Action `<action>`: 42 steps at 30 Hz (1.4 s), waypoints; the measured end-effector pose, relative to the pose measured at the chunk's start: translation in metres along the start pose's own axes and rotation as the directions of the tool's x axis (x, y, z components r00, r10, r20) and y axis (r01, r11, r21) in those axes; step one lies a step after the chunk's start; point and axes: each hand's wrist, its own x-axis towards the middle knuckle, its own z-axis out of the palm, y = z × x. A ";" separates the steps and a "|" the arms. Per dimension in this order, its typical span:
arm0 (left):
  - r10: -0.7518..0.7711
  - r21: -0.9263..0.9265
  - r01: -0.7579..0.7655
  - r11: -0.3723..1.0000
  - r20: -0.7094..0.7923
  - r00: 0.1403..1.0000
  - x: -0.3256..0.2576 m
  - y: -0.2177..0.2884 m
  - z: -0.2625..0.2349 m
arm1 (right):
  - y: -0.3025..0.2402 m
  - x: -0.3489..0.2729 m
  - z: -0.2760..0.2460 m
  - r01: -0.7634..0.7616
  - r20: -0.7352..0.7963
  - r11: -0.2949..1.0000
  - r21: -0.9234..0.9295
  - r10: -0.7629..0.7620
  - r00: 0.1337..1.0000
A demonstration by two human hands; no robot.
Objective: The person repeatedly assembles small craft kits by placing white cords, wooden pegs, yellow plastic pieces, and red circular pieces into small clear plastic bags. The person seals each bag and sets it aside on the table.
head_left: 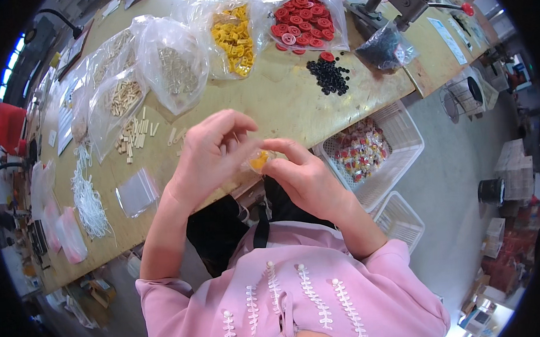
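Over the table's near edge, my right hand (309, 176) pinches a small clear plastic piece with a yellow part (259, 161) in it, between thumb and forefinger. Just left of it and a little higher is my left hand (212, 156), its fingers curled inward and its thumb blurred toward the yellow part. Whatever those left fingertips grip is too small and smeared to make out. Beyond my left wrist lie loose cream-coloured sticks (135, 135) and a few small pale strips (173, 135). A flat stack of clear zip bags (137, 192) rests to the left of my left forearm.
Clear bags hold yellow plastic parts (233, 40), red discs (303, 23) and clear pieces (175, 70). Small black rings (328, 74) lie heaped near a hand press (398, 3). White string (90, 200) lies left. White baskets (416, 138) stand right, one holding packed colourful pieces.
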 end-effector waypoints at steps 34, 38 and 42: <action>0.086 0.686 0.005 0.728 -0.098 0.992 0.139 -0.120 0.021 | 0.013 -0.017 -0.011 -0.038 -0.068 0.999 0.022 0.040 0.997; -0.121 0.141 0.138 0.980 -0.126 0.985 0.121 -0.105 0.007 | 0.012 -0.014 -0.014 -0.029 -0.076 1.000 -0.007 0.029 0.997; -0.310 -0.358 0.346 0.867 0.156 0.938 0.073 -0.040 -0.007 | 0.018 -0.008 -0.017 -0.023 -0.098 0.999 -0.035 0.019 0.995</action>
